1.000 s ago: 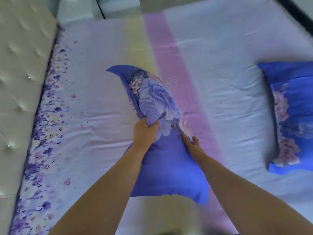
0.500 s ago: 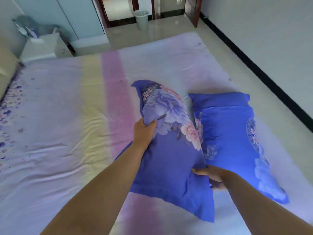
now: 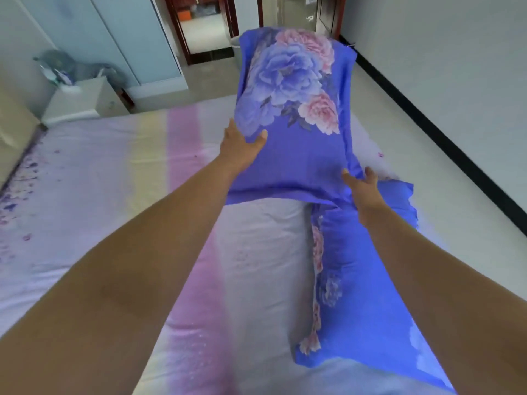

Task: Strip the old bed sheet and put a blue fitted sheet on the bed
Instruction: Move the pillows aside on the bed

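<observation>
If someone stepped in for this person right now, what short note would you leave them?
Left hand: fingers spread against the raised pillow, open.
Right hand: at that pillow's lower right edge, fingers loose; a firm grip is not evident.
Second pillow lies on the bed's right side.
Old pastel striped sheet still covers the mattress.
Done: nothing stripped yet.
Left: clear both pillows, pull off the old sheet, fit the blue one, which is not in view.

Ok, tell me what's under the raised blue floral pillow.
Under the raised blue floral pillow show the pastel striped bed sheet and one end of a second blue floral pillow. The sheet directly behind it is covered.
</observation>
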